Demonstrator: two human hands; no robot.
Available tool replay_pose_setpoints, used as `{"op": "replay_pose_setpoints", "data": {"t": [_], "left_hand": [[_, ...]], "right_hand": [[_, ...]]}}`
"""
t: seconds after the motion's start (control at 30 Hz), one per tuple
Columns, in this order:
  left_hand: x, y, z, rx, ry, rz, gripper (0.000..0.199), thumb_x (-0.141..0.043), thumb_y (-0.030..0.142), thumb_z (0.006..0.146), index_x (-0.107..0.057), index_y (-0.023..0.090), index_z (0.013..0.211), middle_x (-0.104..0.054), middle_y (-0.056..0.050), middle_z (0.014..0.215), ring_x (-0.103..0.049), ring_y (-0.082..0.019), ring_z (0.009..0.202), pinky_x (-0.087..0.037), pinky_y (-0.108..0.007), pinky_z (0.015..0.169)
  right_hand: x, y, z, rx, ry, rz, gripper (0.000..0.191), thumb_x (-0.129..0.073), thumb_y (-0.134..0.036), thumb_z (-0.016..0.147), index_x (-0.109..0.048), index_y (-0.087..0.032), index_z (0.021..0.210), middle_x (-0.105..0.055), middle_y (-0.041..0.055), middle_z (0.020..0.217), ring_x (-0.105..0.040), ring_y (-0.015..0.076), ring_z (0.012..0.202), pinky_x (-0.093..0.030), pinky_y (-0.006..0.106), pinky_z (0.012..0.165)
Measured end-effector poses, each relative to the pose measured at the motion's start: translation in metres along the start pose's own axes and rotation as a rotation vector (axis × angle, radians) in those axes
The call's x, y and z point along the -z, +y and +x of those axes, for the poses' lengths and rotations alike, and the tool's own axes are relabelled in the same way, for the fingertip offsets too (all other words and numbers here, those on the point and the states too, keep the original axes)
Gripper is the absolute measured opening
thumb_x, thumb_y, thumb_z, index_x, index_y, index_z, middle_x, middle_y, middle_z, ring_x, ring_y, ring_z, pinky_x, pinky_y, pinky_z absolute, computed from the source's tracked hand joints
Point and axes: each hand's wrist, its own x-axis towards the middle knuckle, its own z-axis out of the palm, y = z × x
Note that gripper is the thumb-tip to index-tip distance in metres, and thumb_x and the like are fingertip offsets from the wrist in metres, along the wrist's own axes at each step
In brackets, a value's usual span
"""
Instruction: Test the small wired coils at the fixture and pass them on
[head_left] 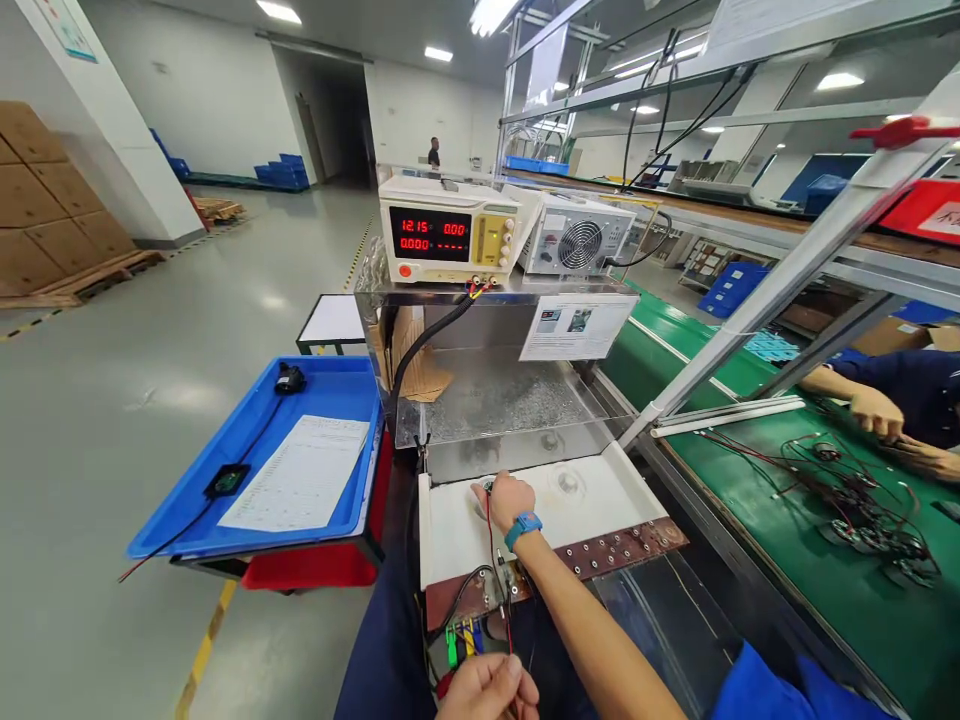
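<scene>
My right hand (511, 502), with a blue wristband (523, 528), is closed over the white tray (450, 520). A small part with a bit of green (489, 487) shows at its fingertips, mostly hidden by the hand. From it a thin red wire (490, 525) runs down towards the brown terminal strip (465, 598). Lower, near my lap, my left hand (487, 690) pinches the wire end just below the strip. Metal contacts (495, 590) sit on the strip between the hands. Green, blue and yellow clips (452, 645) hang just above the left hand.
A power supply (450, 235) with red digits stands on the metal stand. At left, a blue tray (262, 400) holds a paper sheet (300, 475) and a cabled black device (227, 480). A co-worker's hands (877, 412) are near wired motors (847, 500) on the green conveyor (720, 460).
</scene>
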Motion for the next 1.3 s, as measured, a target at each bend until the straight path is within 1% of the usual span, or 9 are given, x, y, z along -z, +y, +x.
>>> {"op": "replay_pose_setpoints", "data": {"t": [0.17,0.27,0.43,0.5,0.6,0.7,0.97,1.1,1.3], "left_hand": [[-0.005,0.022,0.004,-0.058,-0.013,0.092,0.073,-0.058,0.086,0.063,-0.060,0.015,0.079,-0.064,-0.002,0.061,-0.045,-0.006,0.043,-0.025,-0.021,0.045],[-0.004,0.027,0.007,-0.110,-0.022,0.105,0.072,-0.063,0.085,0.059,-0.058,0.015,0.076,-0.064,-0.003,0.063,-0.048,-0.006,0.046,-0.027,-0.020,0.046],[-0.007,0.031,0.006,-0.191,0.028,-0.056,0.070,-0.078,0.075,0.051,-0.055,0.016,0.080,-0.066,-0.004,0.068,-0.054,-0.008,0.048,-0.034,-0.019,0.046],[-0.007,0.041,0.001,-0.205,0.074,-0.092,0.065,-0.082,0.069,0.054,-0.056,0.016,0.082,-0.067,-0.005,0.072,-0.056,-0.008,0.049,-0.038,-0.020,0.046],[0.000,0.064,-0.008,-0.269,0.213,-0.077,0.054,-0.082,0.060,0.062,-0.059,0.015,0.082,-0.066,-0.003,0.075,-0.057,-0.009,0.053,-0.043,-0.022,0.051],[0.012,0.085,-0.008,-0.320,0.338,-0.020,0.047,-0.080,0.057,0.067,-0.061,0.015,0.080,-0.063,0.000,0.066,-0.056,-0.010,0.056,-0.045,-0.022,0.056],[0.026,0.111,0.037,-0.418,0.523,0.295,0.035,-0.072,0.049,0.069,-0.064,0.016,0.081,-0.060,0.001,0.065,-0.055,-0.014,0.062,-0.043,-0.025,0.059],[0.026,0.109,0.062,-0.425,0.504,0.436,0.031,-0.070,0.044,0.069,-0.068,0.016,0.080,-0.064,-0.001,0.069,-0.056,-0.016,0.067,-0.044,-0.029,0.068],[0.027,0.103,0.081,-0.383,0.452,0.547,0.024,-0.067,0.039,0.070,-0.068,0.015,0.075,-0.067,-0.003,0.070,-0.057,-0.018,0.068,-0.044,-0.030,0.069]], "right_hand": [[0.002,-0.003,0.002,-0.049,0.013,-0.010,0.051,-0.048,-0.055,0.094,-0.070,-0.009,0.094,-0.072,0.0231,0.088,-0.072,0.0336,0.086,-0.052,0.038,0.070],[-0.002,0.000,0.001,-0.037,-0.007,-0.046,0.056,-0.043,-0.056,0.096,-0.070,-0.008,0.095,-0.072,0.0238,0.089,-0.072,0.0339,0.086,-0.052,0.038,0.070],[-0.012,0.007,0.000,-0.007,-0.097,-0.092,0.062,-0.042,-0.065,0.093,-0.069,-0.009,0.096,-0.072,0.0239,0.091,-0.071,0.0334,0.089,-0.049,0.036,0.072],[-0.014,0.013,0.001,0.035,-0.119,-0.072,0.058,-0.049,-0.064,0.091,-0.065,-0.010,0.105,-0.072,0.0224,0.093,-0.070,0.0317,0.090,-0.047,0.034,0.073],[-0.015,0.028,0.004,0.215,-0.164,0.032,0.045,-0.060,-0.049,0.088,-0.057,-0.015,0.117,-0.071,0.0153,0.102,-0.069,0.0264,0.091,-0.042,0.029,0.072],[-0.019,0.043,0.009,0.299,-0.207,0.149,0.033,-0.063,-0.037,0.087,-0.055,-0.020,0.115,-0.071,0.0072,0.100,-0.066,0.0209,0.088,-0.036,0.026,0.070],[-0.031,0.054,0.021,0.257,-0.227,0.315,0.032,-0.071,-0.034,0.081,-0.060,-0.023,0.109,-0.068,0.0005,0.086,-0.060,0.0163,0.078,-0.030,0.024,0.063],[-0.031,0.055,0.020,0.242,-0.203,0.332,0.033,-0.069,-0.036,0.080,-0.061,-0.022,0.109,-0.068,0.0010,0.088,-0.059,0.0163,0.078,-0.030,0.025,0.063],[-0.033,0.055,0.021,0.262,-0.170,0.313,0.033,-0.068,-0.039,0.080,-0.061,-0.022,0.107,-0.069,0.0013,0.087,-0.061,0.0168,0.079,-0.030,0.025,0.063]]}}
